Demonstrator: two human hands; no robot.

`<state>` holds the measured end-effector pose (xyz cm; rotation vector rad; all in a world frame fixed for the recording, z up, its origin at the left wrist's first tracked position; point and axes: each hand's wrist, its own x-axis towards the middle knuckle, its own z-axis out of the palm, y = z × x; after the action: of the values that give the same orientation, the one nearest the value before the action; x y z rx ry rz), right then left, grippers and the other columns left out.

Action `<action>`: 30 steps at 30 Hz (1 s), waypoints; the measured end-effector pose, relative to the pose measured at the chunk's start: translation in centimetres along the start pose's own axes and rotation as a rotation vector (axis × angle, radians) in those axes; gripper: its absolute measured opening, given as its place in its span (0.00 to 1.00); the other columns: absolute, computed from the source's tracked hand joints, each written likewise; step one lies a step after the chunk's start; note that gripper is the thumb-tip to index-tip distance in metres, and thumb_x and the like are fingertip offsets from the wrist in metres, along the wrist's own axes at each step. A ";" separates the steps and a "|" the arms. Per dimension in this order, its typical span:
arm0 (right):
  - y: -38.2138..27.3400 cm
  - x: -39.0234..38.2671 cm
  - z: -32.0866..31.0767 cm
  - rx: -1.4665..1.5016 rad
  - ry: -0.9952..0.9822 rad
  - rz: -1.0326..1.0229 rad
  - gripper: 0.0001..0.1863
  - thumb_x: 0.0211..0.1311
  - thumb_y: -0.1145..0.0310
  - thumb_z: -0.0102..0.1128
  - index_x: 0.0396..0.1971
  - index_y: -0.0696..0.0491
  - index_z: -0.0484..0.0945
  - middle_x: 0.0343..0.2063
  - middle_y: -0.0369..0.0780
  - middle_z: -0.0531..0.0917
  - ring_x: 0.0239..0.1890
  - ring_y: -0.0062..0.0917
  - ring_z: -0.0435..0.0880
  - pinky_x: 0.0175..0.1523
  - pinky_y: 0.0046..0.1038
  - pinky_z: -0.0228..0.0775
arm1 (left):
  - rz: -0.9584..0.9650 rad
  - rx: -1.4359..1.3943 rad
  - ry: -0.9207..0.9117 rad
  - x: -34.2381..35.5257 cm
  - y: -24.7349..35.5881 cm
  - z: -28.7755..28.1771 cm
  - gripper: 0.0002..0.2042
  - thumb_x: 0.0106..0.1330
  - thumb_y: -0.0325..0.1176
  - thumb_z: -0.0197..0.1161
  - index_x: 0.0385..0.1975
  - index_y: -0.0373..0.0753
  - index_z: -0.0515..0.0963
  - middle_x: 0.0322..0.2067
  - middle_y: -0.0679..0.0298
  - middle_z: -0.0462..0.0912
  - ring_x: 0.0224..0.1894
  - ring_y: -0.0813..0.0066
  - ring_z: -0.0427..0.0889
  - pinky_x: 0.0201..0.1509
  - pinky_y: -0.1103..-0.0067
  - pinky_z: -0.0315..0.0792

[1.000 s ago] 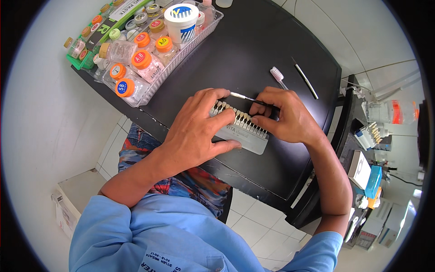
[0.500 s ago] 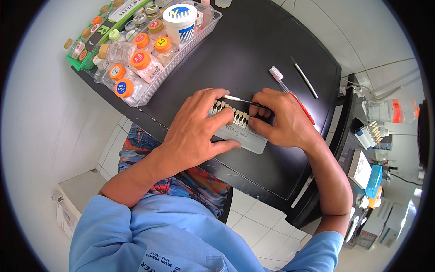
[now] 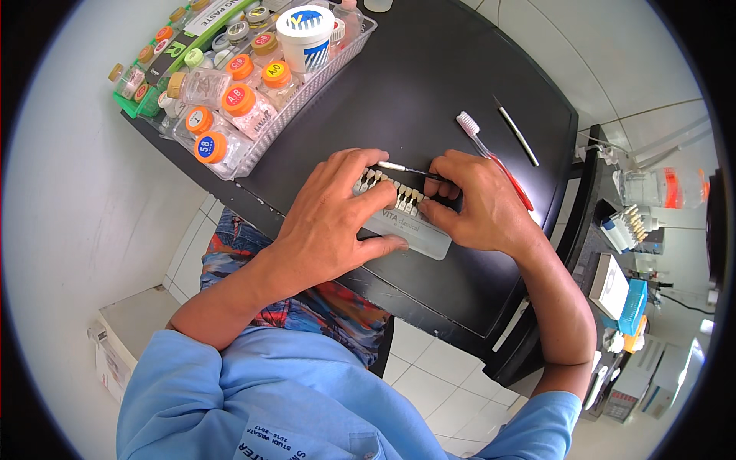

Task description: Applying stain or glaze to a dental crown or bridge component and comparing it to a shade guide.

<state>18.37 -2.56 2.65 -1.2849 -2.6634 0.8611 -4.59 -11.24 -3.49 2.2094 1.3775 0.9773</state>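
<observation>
A tooth shade guide, a pale translucent holder with a row of tooth-coloured tabs on dark stems, lies on the black table. My left hand grips its left part, fingers over the tabs and thumb along the front edge. At the right end of the row, my right hand is closed, its thumb and curled fingers on the end tabs; which tab it pinches is hidden. Just behind the guide, a thin tool with a white handle and dark shaft spans between my hands. Whether either hand holds it, I cannot tell.
A toothbrush with a red handle lies beyond my right hand, near a slim white-handled instrument. A white plastic basket of orange-capped jars and a white tub stands back left. A side counter at right bears another shade guide and boxes.
My right hand has shifted very slightly at the end of the shade guide. My left hand and the things on the table stay put.
</observation>
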 end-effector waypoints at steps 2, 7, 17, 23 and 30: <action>0.1 0.0 0.1 0.019 0.016 -0.029 0.09 0.55 0.70 0.71 0.33 0.59 0.84 0.31 0.45 0.84 0.33 0.40 0.87 0.40 0.40 0.77 | -0.003 -0.005 0.002 0.0 0.0 0.1 0.22 0.49 0.40 0.87 0.38 0.39 0.83 0.65 0.54 0.75 0.66 0.49 0.75 0.68 0.57 0.71; 0.1 0.0 0.0 0.016 0.002 -0.015 0.08 0.56 0.71 0.70 0.33 0.59 0.84 0.30 0.45 0.84 0.32 0.41 0.87 0.40 0.40 0.77 | 0.010 -0.008 0.001 -0.1 0.0 0.0 0.22 0.49 0.40 0.86 0.41 0.40 0.85 0.65 0.54 0.76 0.67 0.48 0.75 0.69 0.57 0.71; -0.8 0.6 -0.4 0.119 -0.044 0.227 0.07 0.57 0.72 0.71 0.30 0.61 0.85 0.22 0.46 0.86 0.26 0.35 0.87 0.37 0.37 0.76 | 0.016 -0.027 -0.014 0.0 -0.1 0.1 0.22 0.50 0.41 0.86 0.41 0.40 0.86 0.64 0.52 0.76 0.67 0.48 0.75 0.69 0.57 0.70; -1.4 0.9 -0.5 0.141 -0.040 0.321 0.07 0.58 0.71 0.72 0.30 0.60 0.87 0.21 0.43 0.85 0.26 0.30 0.85 0.37 0.36 0.75 | 0.005 -0.035 -0.020 0.0 -0.2 -0.1 0.21 0.51 0.41 0.85 0.42 0.40 0.86 0.65 0.53 0.76 0.68 0.48 0.74 0.70 0.57 0.69; -0.1 1.4 -0.3 0.155 0.034 0.345 0.08 0.59 0.70 0.72 0.31 0.61 0.87 0.23 0.42 0.86 0.27 0.29 0.85 0.38 0.35 0.77 | -0.002 -0.039 -0.025 -0.1 -0.1 -0.2 0.21 0.52 0.42 0.85 0.42 0.40 0.86 0.67 0.53 0.75 0.69 0.48 0.74 0.71 0.58 0.69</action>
<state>17.46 -1.46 2.74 -1.7281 -2.3295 1.0465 -4.87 -11.29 -3.42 2.1841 1.3381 0.9647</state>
